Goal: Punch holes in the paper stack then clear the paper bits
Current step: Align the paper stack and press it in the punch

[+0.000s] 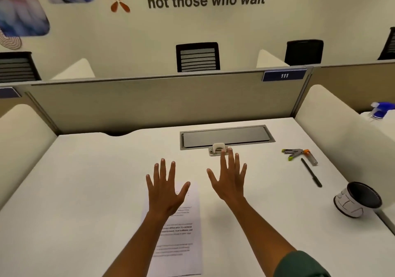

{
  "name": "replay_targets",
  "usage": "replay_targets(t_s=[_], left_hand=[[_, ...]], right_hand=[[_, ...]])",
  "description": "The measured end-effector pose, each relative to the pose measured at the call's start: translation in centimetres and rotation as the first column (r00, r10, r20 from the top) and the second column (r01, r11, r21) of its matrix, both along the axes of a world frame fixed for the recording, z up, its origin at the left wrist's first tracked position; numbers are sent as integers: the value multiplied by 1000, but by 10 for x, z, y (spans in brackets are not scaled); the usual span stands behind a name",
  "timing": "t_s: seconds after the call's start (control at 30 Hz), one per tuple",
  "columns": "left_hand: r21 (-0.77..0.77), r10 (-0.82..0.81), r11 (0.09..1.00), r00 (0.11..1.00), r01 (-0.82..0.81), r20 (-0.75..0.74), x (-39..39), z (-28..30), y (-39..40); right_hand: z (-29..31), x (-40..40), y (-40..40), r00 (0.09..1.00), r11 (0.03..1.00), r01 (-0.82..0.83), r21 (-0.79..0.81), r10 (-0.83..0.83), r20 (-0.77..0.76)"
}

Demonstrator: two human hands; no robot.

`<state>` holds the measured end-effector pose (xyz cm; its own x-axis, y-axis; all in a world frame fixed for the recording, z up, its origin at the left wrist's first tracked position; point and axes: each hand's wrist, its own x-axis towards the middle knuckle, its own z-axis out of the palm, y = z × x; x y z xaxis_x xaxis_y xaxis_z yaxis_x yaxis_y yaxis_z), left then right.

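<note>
A stack of printed paper (181, 240) lies on the white desk (85, 191), near its front edge. My left hand (165, 188) hovers over the stack's far end, fingers spread, holding nothing. My right hand (229, 178) is held out to the right of the paper, also spread and empty. Just beyond its fingertips sits a small cream hole punch (217, 149), partly hidden by those fingertips.
A grey cable hatch (226, 136) is set into the desk behind the punch. To the right lie a stapler (294, 153), a small tube (311, 158) and a black pen (311, 172). A dark-lined round bin (357, 199) stands at the right edge. Partitions enclose the desk.
</note>
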<state>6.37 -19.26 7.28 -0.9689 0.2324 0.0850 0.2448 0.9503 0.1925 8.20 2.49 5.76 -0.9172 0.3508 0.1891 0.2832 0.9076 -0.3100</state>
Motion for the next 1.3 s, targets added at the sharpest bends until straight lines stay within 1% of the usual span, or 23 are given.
replay_targets(t_s=[0.13,0.33,0.43,0.67,0.77,0.93,1.1,1.3], left_hand=[[-19,-24,1000,998,25,52,8,-15,-47],[55,-88,995,989,82,115,20,-39,-100],[43,-109,994,982,104,154,28,-50,-118],[69,-130,991,959,117,252,44,-73,-139],[104,-138,988,957,114,257,51,-78,-143],[194,-127,978,962,80,241,60,-83,-147],[257,-112,964,982,71,151,64,-77,-143],[261,-63,965,984,17,167,65,-70,-137]], right_hand=[[-13,16,-47,998,999,37,-10,-36,60],[-36,49,-97,981,989,131,-66,-120,150],[-44,66,-115,972,985,157,-73,-141,188],[-58,89,-141,957,973,207,-99,-180,227],[-63,92,-149,949,969,224,-104,-193,249],[-69,91,-155,930,931,286,-227,-212,300],[-67,83,-154,925,896,304,-325,-195,327],[-63,74,-152,901,801,396,-450,-243,360]])
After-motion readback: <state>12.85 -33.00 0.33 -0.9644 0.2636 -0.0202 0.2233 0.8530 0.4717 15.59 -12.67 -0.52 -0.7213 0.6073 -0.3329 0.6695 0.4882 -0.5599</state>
